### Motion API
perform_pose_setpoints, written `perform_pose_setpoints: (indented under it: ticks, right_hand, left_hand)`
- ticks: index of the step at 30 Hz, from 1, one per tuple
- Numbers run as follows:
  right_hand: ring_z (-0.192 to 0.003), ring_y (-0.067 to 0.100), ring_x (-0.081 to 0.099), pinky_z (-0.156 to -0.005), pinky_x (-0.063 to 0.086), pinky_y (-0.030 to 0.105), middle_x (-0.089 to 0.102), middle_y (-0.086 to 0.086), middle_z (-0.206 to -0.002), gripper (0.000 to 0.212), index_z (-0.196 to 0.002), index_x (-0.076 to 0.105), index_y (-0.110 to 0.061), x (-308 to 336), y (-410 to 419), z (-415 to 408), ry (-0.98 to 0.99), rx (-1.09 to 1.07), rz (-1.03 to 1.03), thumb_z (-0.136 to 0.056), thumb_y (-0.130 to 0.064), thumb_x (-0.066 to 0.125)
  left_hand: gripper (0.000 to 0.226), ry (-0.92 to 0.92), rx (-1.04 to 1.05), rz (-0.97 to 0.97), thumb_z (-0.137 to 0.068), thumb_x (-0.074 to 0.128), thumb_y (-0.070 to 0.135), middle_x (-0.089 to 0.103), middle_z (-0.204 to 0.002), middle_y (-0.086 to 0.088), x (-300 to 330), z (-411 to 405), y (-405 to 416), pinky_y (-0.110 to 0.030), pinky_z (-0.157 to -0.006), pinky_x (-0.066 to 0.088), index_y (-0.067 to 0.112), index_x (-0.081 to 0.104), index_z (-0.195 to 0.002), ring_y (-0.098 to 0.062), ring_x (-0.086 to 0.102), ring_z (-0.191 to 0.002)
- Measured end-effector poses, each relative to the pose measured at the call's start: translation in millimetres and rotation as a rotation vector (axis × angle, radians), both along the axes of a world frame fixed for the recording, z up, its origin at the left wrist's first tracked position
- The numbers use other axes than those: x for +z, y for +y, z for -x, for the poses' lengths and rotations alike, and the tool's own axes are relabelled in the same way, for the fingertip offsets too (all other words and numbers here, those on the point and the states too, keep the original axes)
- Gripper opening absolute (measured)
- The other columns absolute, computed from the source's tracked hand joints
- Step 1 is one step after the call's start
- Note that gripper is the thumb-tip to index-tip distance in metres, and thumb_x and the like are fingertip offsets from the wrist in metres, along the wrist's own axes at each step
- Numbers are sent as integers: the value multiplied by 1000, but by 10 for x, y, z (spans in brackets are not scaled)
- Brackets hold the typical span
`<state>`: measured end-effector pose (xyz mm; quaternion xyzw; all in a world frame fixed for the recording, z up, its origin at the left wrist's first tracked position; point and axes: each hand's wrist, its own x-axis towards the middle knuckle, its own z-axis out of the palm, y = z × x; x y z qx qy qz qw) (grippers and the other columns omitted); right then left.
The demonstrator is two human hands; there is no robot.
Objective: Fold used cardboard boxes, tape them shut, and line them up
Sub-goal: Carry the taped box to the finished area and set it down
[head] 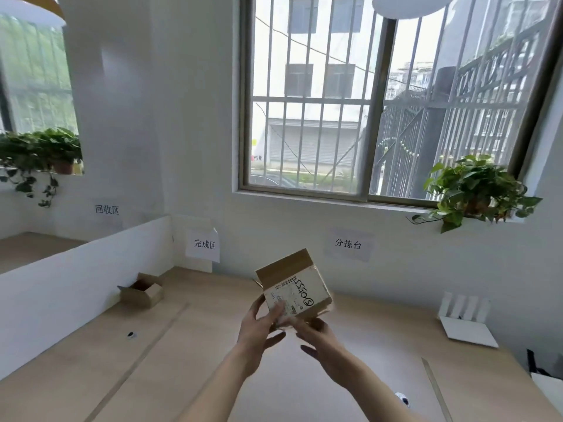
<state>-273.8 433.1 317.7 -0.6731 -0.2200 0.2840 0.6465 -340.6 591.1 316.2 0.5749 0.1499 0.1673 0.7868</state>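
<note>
I've got the small cardboard box [297,287] lifted off the worktop [189,345], my left hand [259,322] and right hand [316,333] pinching its near edge from both sides, tilted so its loose flap faces me for folding, I reckon.

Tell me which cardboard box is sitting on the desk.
The small open box at far left, below the wall sign; the labelled box is held in the air by both hands.

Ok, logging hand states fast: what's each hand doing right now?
Left hand: holds the cardboard box at its lower left side, fingers curled round it.
Right hand: grips the box's lower right corner from below.
</note>
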Motion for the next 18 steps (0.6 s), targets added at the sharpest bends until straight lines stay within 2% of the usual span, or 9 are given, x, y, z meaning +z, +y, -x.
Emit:
perform_pose_setpoints:
  ticks: [3, 5, 6, 9, 13, 15, 18]
  right_hand:
    - [-119, 15, 63, -107, 49, 38, 64, -3, -131, 95, -130, 56, -24, 77, 64, -61, -1, -82, -70, -52, -70, 87]
    - [-118, 17, 64, -105, 50, 38, 61, -1, -132, 106, -140, 44, -19, 168, 129, -98, -18, -130, -99, -56, -66, 87]
    - [-118, 17, 64, -105, 50, 39, 62, -1, -132, 107, -145, 39, -22, 221, 176, -116, -26, -131, -103, -58, -64, 86]
    - [-113, 19, 68, -105, 50, 41, 73, -1, -119, 101, -139, 48, -22, 372, 387, -167, -85, -77, -63, -57, -68, 86]
    - [-109, 20, 69, -101, 51, 40, 77, 0, -109, 80, -134, 52, -30, 454, 719, -276, -129, 3, -5, -65, -58, 82]
    - [-105, 14, 70, -94, 50, 34, 77, -4, -106, 83, -132, 53, -34, 449, 907, -361, -169, 28, 48, -59, -60, 82]
    - [-106, 15, 67, -87, 50, 29, 74, -1, -111, 86, -132, 51, -37, 376, 1237, -537, -188, 52, 76, -55, -59, 83]
  left_hand:
    - [56, -15, 45, -17, -85, 76, 32, 76, -105, -5, 76, 160, 251, -43, -87, 58, 30, 51, -135, -24, 73, -97]
    - [58, -9, 65, -43, -82, 79, 34, 77, -103, -6, 110, 236, 432, -43, -86, 59, 31, 52, -134, -23, 73, -97]
    - [61, -5, 73, -60, -80, 80, 36, 76, -103, -7, 127, 259, 515, -43, -87, 59, 32, 52, -134, -22, 73, -97]
    - [70, -12, 73, -97, -70, 83, 41, 76, -102, -8, 184, 295, 730, -44, -90, 58, 34, 54, -133, -22, 73, -98]
    - [67, -6, 61, -130, -72, 84, 38, 75, -106, -9, 229, 285, 1102, -41, -91, 56, 36, 54, -133, -21, 72, -99]
    - [61, 4, 70, -171, -79, 82, 30, 76, -105, -8, 202, 239, 1326, -33, -84, 56, 35, 54, -133, -19, 73, -96]
    - [53, 19, 90, -187, -86, 77, 17, 76, -106, -6, 164, 141, 1632, -20, -70, 56, 27, 55, -134, -17, 74, -94]
